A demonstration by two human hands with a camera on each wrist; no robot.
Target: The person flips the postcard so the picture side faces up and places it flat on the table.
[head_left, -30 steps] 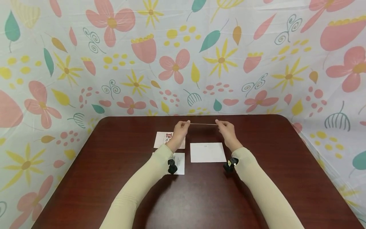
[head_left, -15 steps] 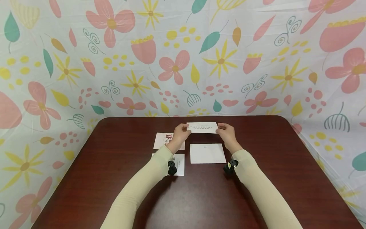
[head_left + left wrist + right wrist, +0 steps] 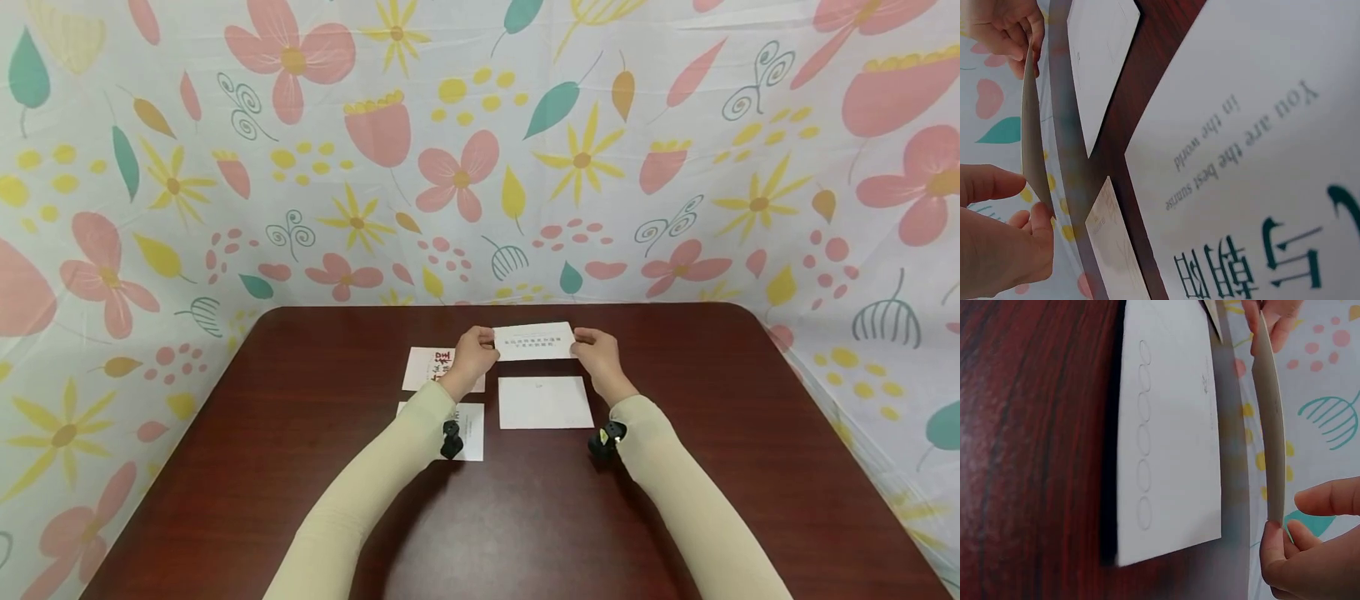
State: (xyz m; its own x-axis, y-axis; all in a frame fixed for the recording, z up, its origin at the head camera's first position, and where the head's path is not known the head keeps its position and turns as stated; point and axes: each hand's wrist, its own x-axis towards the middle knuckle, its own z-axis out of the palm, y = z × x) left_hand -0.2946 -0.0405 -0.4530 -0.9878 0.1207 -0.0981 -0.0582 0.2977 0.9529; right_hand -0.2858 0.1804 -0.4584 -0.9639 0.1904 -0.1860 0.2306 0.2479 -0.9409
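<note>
Both hands hold a white card [image 3: 532,340] with rows of small dark print above the far part of the table, its face tilted up toward the head camera. The left hand [image 3: 471,358] pinches its left end between thumb and fingers, and the right hand [image 3: 597,357] grips the right end. In the left wrist view the card [image 3: 1032,125] appears nearly edge-on and slightly bowed. From the right wrist, one digit of the right hand [image 3: 1316,550] stands slightly off the card while other fingertips meet its end.
A blank-looking white card [image 3: 545,402] with a row of faint ovals lies just below the held one. To its left lie a card with red characters [image 3: 422,368] and one with dark lettering [image 3: 471,433], partly covered by the left arm. Floral cloth [image 3: 480,167] hangs behind the brown table [image 3: 675,500].
The held card was edge-on a second ago, then tilted so its printed face shows. Since half a second ago it has come slightly nearer and shows more face; its print looks different. Other cards stayed put.
</note>
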